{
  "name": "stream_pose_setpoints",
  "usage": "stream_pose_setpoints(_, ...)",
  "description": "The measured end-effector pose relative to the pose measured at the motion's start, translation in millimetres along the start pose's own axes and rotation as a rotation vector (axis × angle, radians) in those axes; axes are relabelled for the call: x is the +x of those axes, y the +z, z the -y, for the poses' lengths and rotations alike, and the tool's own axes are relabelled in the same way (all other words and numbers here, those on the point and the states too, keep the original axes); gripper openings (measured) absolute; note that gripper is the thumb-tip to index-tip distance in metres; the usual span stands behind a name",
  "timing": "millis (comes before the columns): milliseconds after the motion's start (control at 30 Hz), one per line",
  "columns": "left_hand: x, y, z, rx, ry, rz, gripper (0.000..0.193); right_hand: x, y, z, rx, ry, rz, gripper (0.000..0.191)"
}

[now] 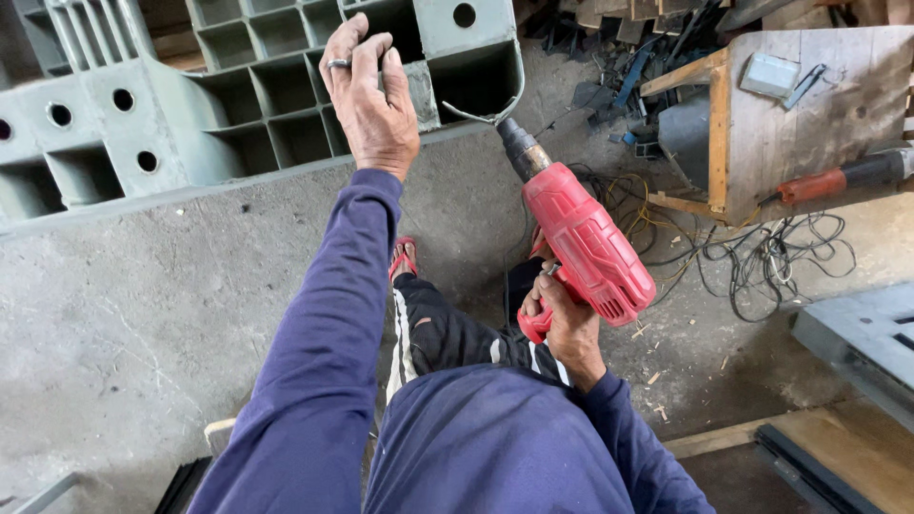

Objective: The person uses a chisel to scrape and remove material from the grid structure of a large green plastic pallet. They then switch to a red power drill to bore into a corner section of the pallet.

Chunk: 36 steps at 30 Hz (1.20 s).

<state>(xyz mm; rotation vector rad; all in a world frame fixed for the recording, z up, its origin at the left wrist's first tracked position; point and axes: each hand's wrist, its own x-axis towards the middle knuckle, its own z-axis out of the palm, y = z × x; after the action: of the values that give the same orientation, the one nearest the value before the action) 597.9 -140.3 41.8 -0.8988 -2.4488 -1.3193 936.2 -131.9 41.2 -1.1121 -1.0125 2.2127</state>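
My left hand reaches up and curls its fingers over a rib of a grey-green plastic pallet that stands on edge against the concrete floor. A ring sits on one finger. My right hand grips the handle of a red heat gun. Its dark nozzle points up at the pallet's lower right corner, where a thin curled strip hangs off the edge. The nozzle tip is close to that strip, just short of touching.
A wooden table at the right carries a small metal box and a second red-handled tool. Tangled cables lie below it. Scrap is piled behind. Another grey pallet and wooden boards are at the lower right. My sandalled foot rests on the concrete.
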Motion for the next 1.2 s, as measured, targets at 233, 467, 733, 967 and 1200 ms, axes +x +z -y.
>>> stream_pose_setpoints(233, -1.5, -1.3, -2.5, 0.034, 0.03, 0.007, 0.013, -1.2, 1.8, 0.9, 0.018, -0.01, -0.006, 0.026)
stream_pose_setpoints(467, -1.2, -0.2, -2.2, 0.039, 0.044, 0.008, 0.012, -0.9, 0.1, -2.3, 0.032, 0.005, -0.005, 0.028)
stream_pose_setpoints(733, -1.1, 0.1, -2.0, 0.039, 0.039, 0.016, 0.011, -1.7, -1.8, -5.9, 0.039, -0.006, -0.004, 0.028)
stream_pose_setpoints(967, -1.0, -0.4, -2.8, 0.044, 0.039, 0.012, 0.012, -0.9, -3.1, -7.0, 0.045, 0.003, 0.013, 0.029)
stream_pose_setpoints(1200, 0.0, -1.0, -3.2, 0.053, 0.042, 0.012, 0.011, -1.6, 0.7, -4.0, 0.024, -0.02, 0.017, 0.027)
